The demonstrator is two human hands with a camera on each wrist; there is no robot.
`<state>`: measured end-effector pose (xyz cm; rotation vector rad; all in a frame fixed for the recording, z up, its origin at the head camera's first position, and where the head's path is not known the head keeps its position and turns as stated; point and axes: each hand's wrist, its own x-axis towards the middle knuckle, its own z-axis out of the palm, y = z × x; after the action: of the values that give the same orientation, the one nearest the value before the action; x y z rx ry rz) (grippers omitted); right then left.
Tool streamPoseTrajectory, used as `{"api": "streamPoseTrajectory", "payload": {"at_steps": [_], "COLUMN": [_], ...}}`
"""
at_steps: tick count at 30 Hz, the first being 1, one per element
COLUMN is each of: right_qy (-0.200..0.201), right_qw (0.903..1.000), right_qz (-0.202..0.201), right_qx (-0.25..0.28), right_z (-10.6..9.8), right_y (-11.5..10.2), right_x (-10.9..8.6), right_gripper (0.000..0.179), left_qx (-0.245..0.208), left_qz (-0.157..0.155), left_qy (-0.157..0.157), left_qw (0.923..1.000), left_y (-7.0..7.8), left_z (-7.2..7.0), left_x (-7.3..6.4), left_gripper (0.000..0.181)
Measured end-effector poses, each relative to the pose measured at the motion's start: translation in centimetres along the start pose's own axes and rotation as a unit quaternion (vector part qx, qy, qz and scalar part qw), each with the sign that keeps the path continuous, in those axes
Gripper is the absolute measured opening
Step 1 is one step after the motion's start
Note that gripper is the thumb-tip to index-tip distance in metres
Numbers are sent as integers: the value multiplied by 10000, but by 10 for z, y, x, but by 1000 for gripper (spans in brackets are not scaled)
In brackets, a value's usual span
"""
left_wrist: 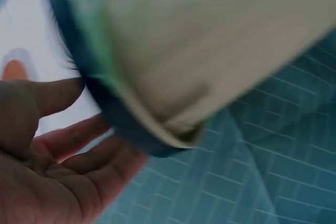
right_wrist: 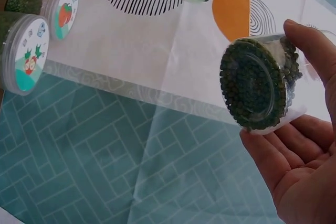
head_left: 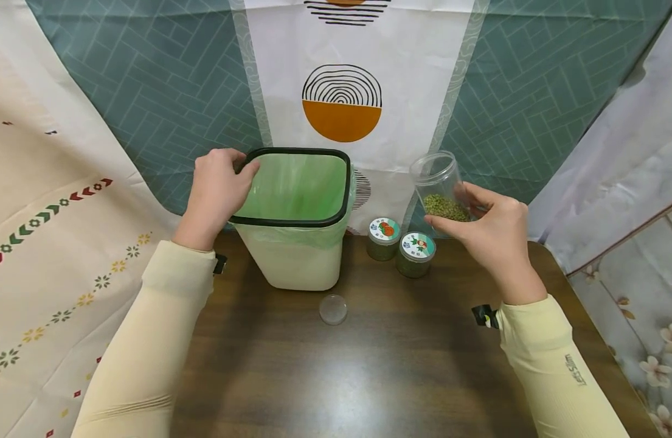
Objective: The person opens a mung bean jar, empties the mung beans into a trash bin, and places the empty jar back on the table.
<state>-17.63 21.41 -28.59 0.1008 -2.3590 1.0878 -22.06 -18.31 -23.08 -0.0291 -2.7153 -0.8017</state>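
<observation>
My right hand (head_left: 500, 234) grips a clear plastic jar (head_left: 435, 173) by its lower part, with thumb and fingers on opposite sides. The jar is raised above the table, uncapped and tilted left; small green beans (right_wrist: 252, 85), which look like mung beans, lie in its bottom. At the left, a white trash bin (head_left: 297, 261) stands upright, lined with a pale green bag (head_left: 303, 182) under a black rim (head_left: 292, 222). My left hand (head_left: 218, 188) holds that rim at its left side, thumb and fingers around it; the left wrist view is blurred there.
Two lidded jars (head_left: 383, 234) (head_left: 416, 255) with picture labels stand right of the bin. A clear round lid (head_left: 332, 309) lies in front of the bin on the brown wooden table (head_left: 336, 377). Patterned cloth (head_left: 341, 36) hangs behind and at both sides.
</observation>
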Motion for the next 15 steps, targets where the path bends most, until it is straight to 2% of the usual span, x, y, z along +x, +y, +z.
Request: {"api": "streamPoseTrajectory", "payload": {"at_steps": [2, 4, 8, 11, 15], "right_qy": [-59, -143, -282, -313, -330], "right_qw": [9999, 9998, 9993, 9987, 9969], "right_qz": [-47, -79, -150, -260, -542], "right_qx": [-75, -107, -179, -303, -464], "right_z": [1, 3, 6, 9, 10], "right_y": [-2, -3, -5, -7, -13], "right_x": [3, 5, 9, 14, 25], "right_gripper": [73, 75, 75, 73, 70], "left_qx": [173, 331, 594, 763, 845], "left_qz": [-202, -288, -276, -332, -463], "left_qy": [-266, -344, 52, 302, 441], "left_qw": [9993, 9984, 9978, 9961, 9944], "left_y": [-6, -10, -14, -17, -22], "left_z": [4, 8, 11, 11, 9], "left_x": [5, 8, 9, 10, 12], "left_gripper": [57, 55, 38, 42, 44]}}
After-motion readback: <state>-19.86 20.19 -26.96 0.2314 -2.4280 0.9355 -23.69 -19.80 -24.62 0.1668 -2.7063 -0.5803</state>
